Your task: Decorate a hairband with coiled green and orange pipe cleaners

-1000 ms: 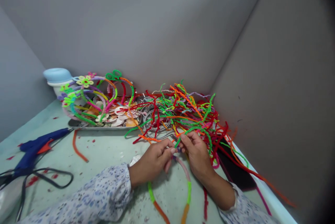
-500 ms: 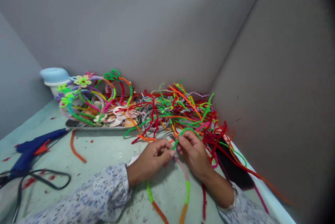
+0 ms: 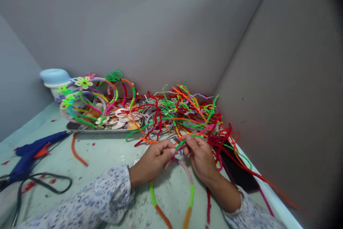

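Between my two hands is a green pipe cleaner, held near the top of a headband wrapped in coloured pipe cleaner. My left hand pinches the green piece at its lower left end. My right hand grips it further up with thumb and forefinger, and its tail runs on behind that hand. Bands of pink, lime green and orange show on the headband, whose two arms reach down toward me. Part of its top is hidden behind my fingers.
A metal tray of shells holds several finished flower headbands at the back left. Loose pipe cleaners are heaped behind my hands, beside coiled wire. A blue glue gun with its cord lies left. A lidded cup stands behind.
The green pipe cleaner has tilted flatter between my fingers. My right hand has shifted slightly, and a bit of magenta now shows beneath the green. My left hand stays nearly in place.
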`<state>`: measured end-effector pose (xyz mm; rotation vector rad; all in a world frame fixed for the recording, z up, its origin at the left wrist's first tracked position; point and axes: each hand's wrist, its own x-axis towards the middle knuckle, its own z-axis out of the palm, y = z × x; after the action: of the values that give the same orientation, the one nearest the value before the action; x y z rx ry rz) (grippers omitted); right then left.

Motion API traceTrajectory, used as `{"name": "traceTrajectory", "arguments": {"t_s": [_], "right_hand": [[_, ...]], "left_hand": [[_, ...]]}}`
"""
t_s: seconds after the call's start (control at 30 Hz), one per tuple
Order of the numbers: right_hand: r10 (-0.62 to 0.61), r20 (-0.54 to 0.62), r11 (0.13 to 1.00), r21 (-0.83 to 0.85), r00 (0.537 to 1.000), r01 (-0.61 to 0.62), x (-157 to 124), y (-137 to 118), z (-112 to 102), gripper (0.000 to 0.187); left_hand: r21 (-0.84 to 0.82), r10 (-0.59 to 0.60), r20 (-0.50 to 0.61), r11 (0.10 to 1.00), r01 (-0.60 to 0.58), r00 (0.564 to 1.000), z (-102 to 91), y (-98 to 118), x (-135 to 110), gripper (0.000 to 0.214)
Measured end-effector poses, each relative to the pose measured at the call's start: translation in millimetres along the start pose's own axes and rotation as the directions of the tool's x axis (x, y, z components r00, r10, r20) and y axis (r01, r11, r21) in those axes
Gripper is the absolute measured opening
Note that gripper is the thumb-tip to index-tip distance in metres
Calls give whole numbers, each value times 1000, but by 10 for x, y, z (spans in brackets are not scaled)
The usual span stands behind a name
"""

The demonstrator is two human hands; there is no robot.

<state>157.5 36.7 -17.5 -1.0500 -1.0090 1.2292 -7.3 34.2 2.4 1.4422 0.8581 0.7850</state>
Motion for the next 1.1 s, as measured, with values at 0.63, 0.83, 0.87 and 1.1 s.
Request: {"name": "traceTrajectory", "arguments": {"t_s": [0.63,0.83,0.87,1.1], "right_hand": [[158,84,952,252,984,-174,-28,-17,77,30],[461,141,746,474,876,-469,131,-174,-30,29],[489,189,716,471,851,-516,135,-229,-46,27],[414,248,778,402,876,-482,126,-435,-112,19]], "left_hand": [[-317,-98,207,934,162,973,-218,-61,96,20],[-338,-96,129,931,135,987,-273,-80,134,20],[-342,-94,131,930,134,987,-276,-82,136,20],[-351,-96,159,925,147,983,-262,-92,133,21]]}}
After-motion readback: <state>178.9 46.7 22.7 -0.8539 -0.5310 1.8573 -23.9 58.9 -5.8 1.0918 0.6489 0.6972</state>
